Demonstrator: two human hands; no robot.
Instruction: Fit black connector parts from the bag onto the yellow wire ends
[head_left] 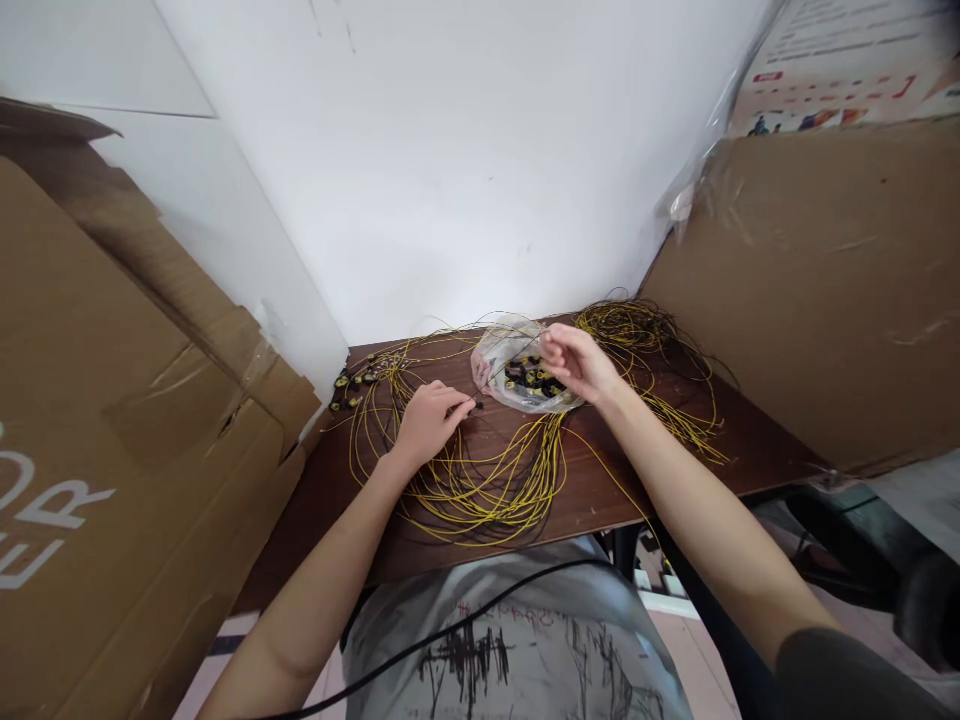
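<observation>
My left hand (429, 420) rests on the dark wooden table (600, 490), fingers pinched on the end of a thin black wire (477, 404). Over a clear plastic bag (517, 375) of small black and yellow connectors hovers my right hand (574, 362), its fingers curled and pinched on the same thin wire running up from my left hand. Below both hands lies a coil of yellow wires (480, 480).
A second bundle of yellow wires (645, 340) lies at the back right. Several finished connectors (352, 385) sit at the table's left rear. Large cardboard sheets stand at the left (112, 420) and right (825, 290). A white wall (465, 180) is behind.
</observation>
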